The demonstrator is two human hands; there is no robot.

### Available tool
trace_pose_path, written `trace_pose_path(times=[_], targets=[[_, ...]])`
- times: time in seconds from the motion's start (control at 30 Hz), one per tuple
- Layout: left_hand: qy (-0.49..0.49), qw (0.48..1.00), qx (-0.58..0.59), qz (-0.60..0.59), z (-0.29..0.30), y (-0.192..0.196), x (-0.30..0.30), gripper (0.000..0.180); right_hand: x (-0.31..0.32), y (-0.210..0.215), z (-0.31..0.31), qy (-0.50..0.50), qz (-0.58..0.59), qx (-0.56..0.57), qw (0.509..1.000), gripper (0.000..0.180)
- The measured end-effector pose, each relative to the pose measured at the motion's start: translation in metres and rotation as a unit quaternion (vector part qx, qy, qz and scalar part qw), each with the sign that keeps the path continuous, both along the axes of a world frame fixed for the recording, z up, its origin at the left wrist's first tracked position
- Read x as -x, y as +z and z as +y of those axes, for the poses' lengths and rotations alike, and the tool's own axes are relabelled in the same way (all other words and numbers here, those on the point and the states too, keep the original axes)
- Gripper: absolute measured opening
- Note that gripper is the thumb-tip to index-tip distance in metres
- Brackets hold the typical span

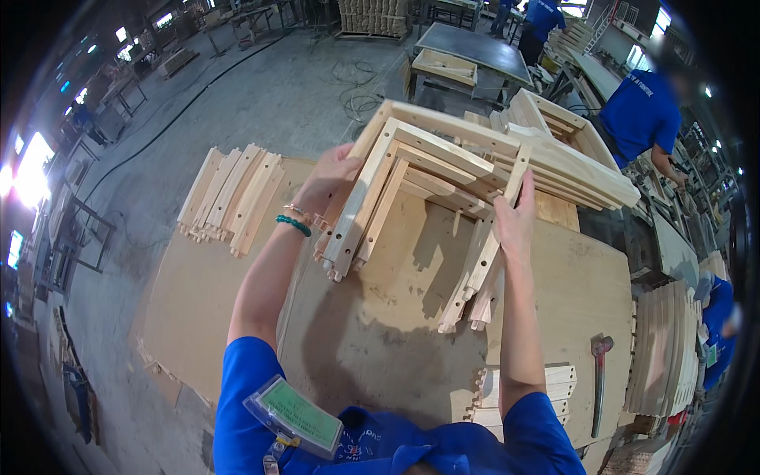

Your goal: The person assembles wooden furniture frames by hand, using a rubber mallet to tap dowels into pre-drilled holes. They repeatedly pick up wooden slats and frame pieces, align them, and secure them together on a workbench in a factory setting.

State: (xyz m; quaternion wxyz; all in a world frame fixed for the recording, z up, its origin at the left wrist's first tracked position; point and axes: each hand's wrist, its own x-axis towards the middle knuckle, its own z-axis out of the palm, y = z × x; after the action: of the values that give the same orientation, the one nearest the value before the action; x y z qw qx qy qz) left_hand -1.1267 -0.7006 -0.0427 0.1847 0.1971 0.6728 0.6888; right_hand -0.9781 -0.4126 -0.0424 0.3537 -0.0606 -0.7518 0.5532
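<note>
Both my hands are on a three-sided frame of pale wood [455, 127], its far bar slightly blurred. My left hand [336, 168] is closed round the left corner side. On the right side piece, my right hand [516, 220] grips with the thumb on the inner face. Directly beneath lie several similar U-shaped frames [376, 207], nested in a stack with their open ends toward me. Round holes show in the side pieces, and the ends are notched. The lower parts of the stack are partly hidden.
Bundled wooden slats [229, 198] lie at left on a brown board [186, 309]. A hammer [602, 380] rests at right, near more notched slats [560, 386] and a tall slat stack [663, 344]. Assembled wooden boxes [566, 138] stand beyond. Co-workers [641, 107] in blue shirts are at right.
</note>
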Motion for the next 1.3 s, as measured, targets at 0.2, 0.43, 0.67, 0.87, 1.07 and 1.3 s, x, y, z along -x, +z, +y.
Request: trace_pose_path(times=[0.2, 0.43, 0.67, 0.87, 1.07, 1.3], targets=[[0.049, 0.958, 0.163, 0.229, -0.002, 0.072, -0.059, 0.044, -0.046, 0.013, 0.006, 0.019, -0.007, 0.074, 0.997, 0.075], [-0.089, 0.992, 0.034, 0.083, -0.002, 0.04, -0.055, 0.06, -0.06, -0.011, 0.015, 0.056, -0.05, 0.177, 0.981, 0.078], [-0.013, 0.999, 0.038, 0.012, -0.017, 0.011, -0.032, 0.077, -0.068, -0.052, 0.051, 0.056, -0.016, 0.297, 0.953, 0.079], [0.289, 0.694, 0.584, 0.306, -0.121, -0.092, 0.005, 0.049, -0.132, -0.037, 0.06, 0.02, -0.107, 0.198, 0.974, 0.067], [0.373, 0.599, 0.669, 0.232, -0.162, -0.128, 0.031, 0.035, -0.202, -0.041, 0.084, -0.049, -0.133, 0.182, 0.973, 0.061], [0.216, 0.555, 0.613, 0.518, -0.215, -0.142, -0.063, 0.041, -0.296, -0.029, 0.081, -0.18, -0.176, 0.147, 0.956, 0.055]])
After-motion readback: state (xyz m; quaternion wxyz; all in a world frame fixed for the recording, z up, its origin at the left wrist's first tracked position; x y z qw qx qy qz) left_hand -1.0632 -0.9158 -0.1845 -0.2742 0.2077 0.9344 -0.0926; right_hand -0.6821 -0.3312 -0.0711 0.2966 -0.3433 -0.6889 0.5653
